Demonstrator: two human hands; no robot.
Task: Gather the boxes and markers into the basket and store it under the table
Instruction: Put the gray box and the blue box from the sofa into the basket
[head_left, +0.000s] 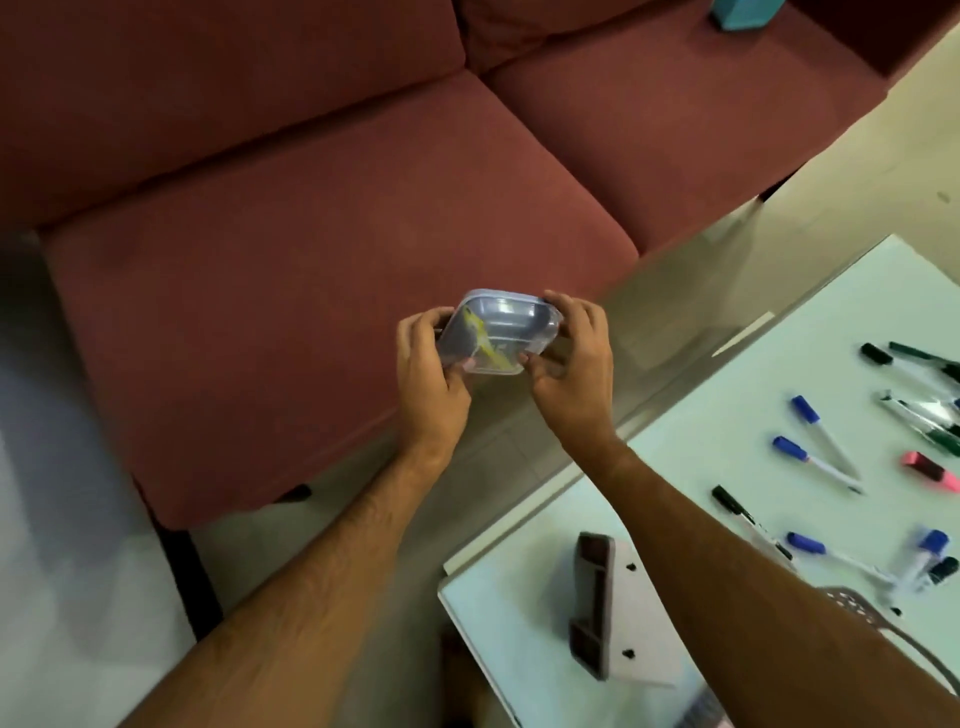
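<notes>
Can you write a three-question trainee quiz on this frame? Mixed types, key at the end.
1. True or false: both the left hand and the right hand hold the clear plastic box.
2. Multiple choice: where do the loose markers lie? A) on the red sofa B) on the white table C) inside the box
3. Fill in: the box is held in the air in front of the ____.

Key: 1 true. 2 B. 3 sofa.
</notes>
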